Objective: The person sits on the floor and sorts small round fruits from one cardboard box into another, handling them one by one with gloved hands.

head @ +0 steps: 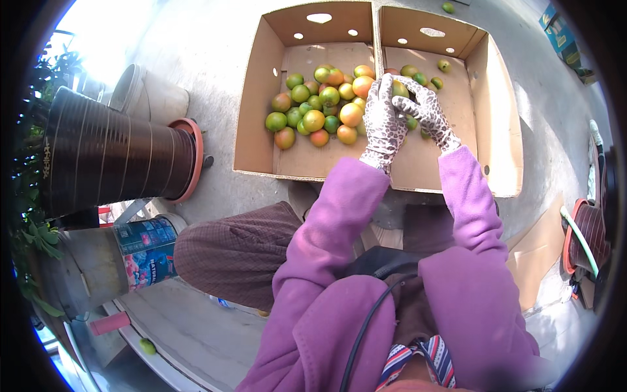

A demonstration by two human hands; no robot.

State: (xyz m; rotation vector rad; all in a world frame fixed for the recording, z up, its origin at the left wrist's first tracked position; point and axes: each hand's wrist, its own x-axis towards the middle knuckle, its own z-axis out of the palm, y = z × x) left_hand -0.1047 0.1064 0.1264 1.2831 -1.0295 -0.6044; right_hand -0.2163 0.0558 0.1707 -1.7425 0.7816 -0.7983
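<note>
Both my hands wear leopard-print gloves and meet at the divide between two cardboard boxes. My left hand [384, 117] lies along the divide with its fingers straight; whether it grips anything is hidden. The thumb and fingers of my right hand [427, 110] curl around a round yellow-green fruit [400, 89] beside my left fingers. Many green-to-orange fruits [329, 96] lie loose in the left cardboard box [303, 164]. Fewer fruits, such as a small green one [444, 65], lie in the right cardboard box [455, 161], partly hidden by my hands.
To the left stand a dark glazed plant pot [112, 152] on a red saucer [200, 157], a white bucket [161, 98] and a labelled bucket [93, 264]. A flat cardboard piece [534, 255] and another pot [588, 230] are at right. One fruit [447, 7] lies beyond the boxes.
</note>
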